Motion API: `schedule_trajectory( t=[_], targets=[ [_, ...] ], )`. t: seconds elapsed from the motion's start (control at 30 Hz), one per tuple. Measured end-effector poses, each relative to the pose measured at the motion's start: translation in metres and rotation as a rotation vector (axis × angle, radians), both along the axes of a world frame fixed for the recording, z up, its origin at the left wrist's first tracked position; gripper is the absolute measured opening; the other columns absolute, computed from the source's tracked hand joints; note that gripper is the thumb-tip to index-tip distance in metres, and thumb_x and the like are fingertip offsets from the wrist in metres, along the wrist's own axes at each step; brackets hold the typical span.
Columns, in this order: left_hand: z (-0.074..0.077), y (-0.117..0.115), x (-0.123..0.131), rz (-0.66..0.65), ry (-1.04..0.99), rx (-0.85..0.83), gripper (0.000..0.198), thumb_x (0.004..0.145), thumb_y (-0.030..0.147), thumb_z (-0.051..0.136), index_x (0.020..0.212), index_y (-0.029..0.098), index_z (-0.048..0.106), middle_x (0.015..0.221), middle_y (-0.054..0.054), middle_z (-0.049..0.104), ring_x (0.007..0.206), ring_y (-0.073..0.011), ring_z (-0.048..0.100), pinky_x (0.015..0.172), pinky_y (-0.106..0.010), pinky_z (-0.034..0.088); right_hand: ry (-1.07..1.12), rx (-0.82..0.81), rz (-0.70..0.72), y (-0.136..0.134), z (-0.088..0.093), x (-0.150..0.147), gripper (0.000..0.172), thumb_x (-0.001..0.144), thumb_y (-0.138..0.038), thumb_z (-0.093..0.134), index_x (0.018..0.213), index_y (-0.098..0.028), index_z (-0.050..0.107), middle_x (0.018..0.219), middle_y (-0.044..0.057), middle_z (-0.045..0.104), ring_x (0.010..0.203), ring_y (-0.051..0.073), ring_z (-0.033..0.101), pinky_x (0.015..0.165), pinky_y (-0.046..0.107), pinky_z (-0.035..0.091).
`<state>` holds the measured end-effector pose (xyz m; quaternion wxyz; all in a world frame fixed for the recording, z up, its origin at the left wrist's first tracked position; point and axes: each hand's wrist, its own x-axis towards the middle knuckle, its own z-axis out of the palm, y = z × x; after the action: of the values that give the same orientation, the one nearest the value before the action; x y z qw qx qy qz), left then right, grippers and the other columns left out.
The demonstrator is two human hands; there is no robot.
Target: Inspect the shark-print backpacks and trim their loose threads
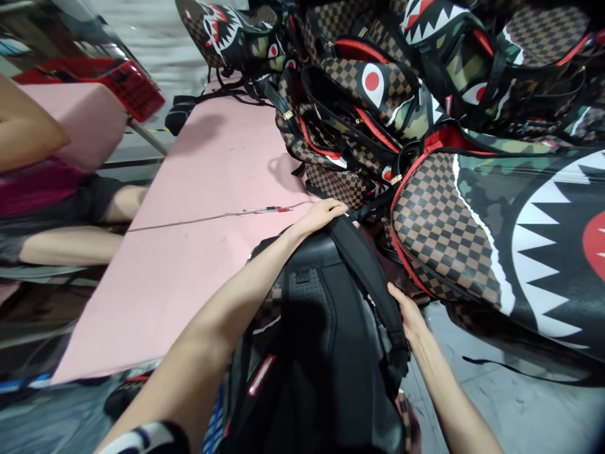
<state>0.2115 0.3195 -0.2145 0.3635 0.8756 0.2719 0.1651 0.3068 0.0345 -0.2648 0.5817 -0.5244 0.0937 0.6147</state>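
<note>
A black backpack (302, 353) stands in front of me, its padded back panel facing up toward me. One of its padded shoulder straps (363, 265) arches along the right side. My left hand (326, 213) is closed over the strap's upper end, near the top of the bag. Lower down, my right hand (410, 315) grips the same strap from its outer edge, thumb on top and the other fingers mostly hidden behind it. Brown checked fabric and a red-and-white tab (261, 375) show on the bag's left side.
A pink-covered table (212, 164) extends ahead, with pens (268, 209) and a thin cord on it. Several checked and camouflage backpacks (373, 88) are piled at the back; a large shark-mouth backpack (449, 221) is at right. Another person (61, 202) sits at left, near a red basket (137, 88).
</note>
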Motion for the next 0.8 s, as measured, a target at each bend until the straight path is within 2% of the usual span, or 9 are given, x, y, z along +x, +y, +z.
schedule_trajectory(
  t=[0.1,0.2,0.3,0.4,0.5,0.6,0.67,0.73,0.8],
  targets=[
    [0.016,-0.043,-0.034,0.186,-0.006,0.332,0.041,0.083,0.037,0.048,0.118,0.015,0.052,0.122,-0.010,0.053,0.116,-0.0243,0.043,0.099,-0.038,0.031,-0.015,0.021,-0.001,0.001,0.004,-0.001,0.023,0.079,-0.030,0.060,0.079,-0.008,0.069,0.064,0.010,0.070,0.050,0.016,0.063,0.047,0.021,0.053],
    [0.020,-0.123,-0.091,0.308,0.210,0.565,0.057,0.080,0.033,0.055,0.131,0.013,0.039,0.136,-0.015,0.040,0.130,-0.0354,0.024,0.103,-0.054,0.021,-0.006,0.025,0.005,0.000,0.005,-0.002,0.023,0.081,-0.028,0.057,0.081,-0.007,0.067,0.062,0.009,0.069,0.047,0.015,0.062,0.044,0.020,0.052],
    [0.005,-0.204,-0.155,0.290,0.427,0.606,0.059,0.080,0.024,0.054,0.135,0.018,0.035,0.143,-0.014,0.030,0.133,-0.0404,0.014,0.100,-0.062,0.021,-0.007,0.046,0.002,-0.001,0.004,-0.003,0.021,0.082,-0.025,0.055,0.083,-0.007,0.066,0.063,0.009,0.070,0.050,0.015,0.064,0.049,0.021,0.053],
    [-0.014,-0.238,-0.206,0.375,0.384,0.543,0.058,0.083,0.022,0.046,0.138,0.021,0.027,0.145,-0.015,0.024,0.131,-0.0351,0.027,0.096,-0.052,0.038,-0.021,0.061,-0.007,-0.001,0.004,-0.003,0.019,0.081,-0.024,0.057,0.082,-0.008,0.065,0.064,0.009,0.070,0.053,0.015,0.065,0.051,0.021,0.054],
    [-0.015,-0.215,-0.226,0.452,0.265,0.402,0.058,0.085,0.028,0.045,0.139,0.022,0.025,0.146,-0.013,0.022,0.128,-0.0282,0.035,0.087,-0.038,0.050,-0.026,0.081,0.007,-0.001,0.005,-0.003,0.020,0.081,-0.025,0.056,0.083,-0.007,0.065,0.064,0.009,0.070,0.050,0.015,0.064,0.050,0.021,0.053],
    [-0.002,-0.161,-0.213,0.542,0.152,0.354,0.057,0.083,0.034,0.046,0.136,0.020,0.032,0.144,-0.012,0.029,0.129,-0.0271,0.033,0.093,-0.038,0.045,-0.062,0.092,0.014,-0.003,0.006,-0.004,0.020,0.081,-0.024,0.056,0.085,-0.007,0.065,0.064,0.009,0.070,0.049,0.015,0.064,0.048,0.022,0.053],
    [0.007,-0.122,-0.198,0.601,0.094,0.275,0.052,0.081,0.035,0.046,0.129,0.015,0.044,0.136,-0.013,0.043,0.124,-0.0273,0.040,0.095,-0.039,0.041,-0.096,0.077,0.010,-0.005,0.006,-0.005,0.020,0.080,-0.025,0.058,0.086,-0.007,0.065,0.066,0.008,0.070,0.051,0.016,0.065,0.048,0.021,0.053],
    [0.011,-0.087,-0.188,0.664,0.039,0.062,0.041,0.077,0.033,0.045,0.110,0.011,0.059,0.104,-0.010,0.065,0.100,-0.0248,0.058,0.083,-0.034,0.047,-0.112,0.051,0.015,-0.005,0.005,-0.004,0.021,0.077,-0.027,0.061,0.086,-0.008,0.066,0.068,0.009,0.071,0.054,0.017,0.066,0.047,0.021,0.052],
    [0.010,-0.062,-0.186,0.729,-0.008,-0.149,0.034,0.075,0.037,0.047,0.084,0.010,0.066,0.067,-0.003,0.065,0.070,-0.0203,0.062,0.062,-0.027,0.048,-0.110,0.042,0.032,-0.004,0.001,-0.002,0.023,0.074,-0.029,0.065,0.087,-0.009,0.066,0.071,0.008,0.071,0.059,0.018,0.067,0.050,0.022,0.054]
  ],
)
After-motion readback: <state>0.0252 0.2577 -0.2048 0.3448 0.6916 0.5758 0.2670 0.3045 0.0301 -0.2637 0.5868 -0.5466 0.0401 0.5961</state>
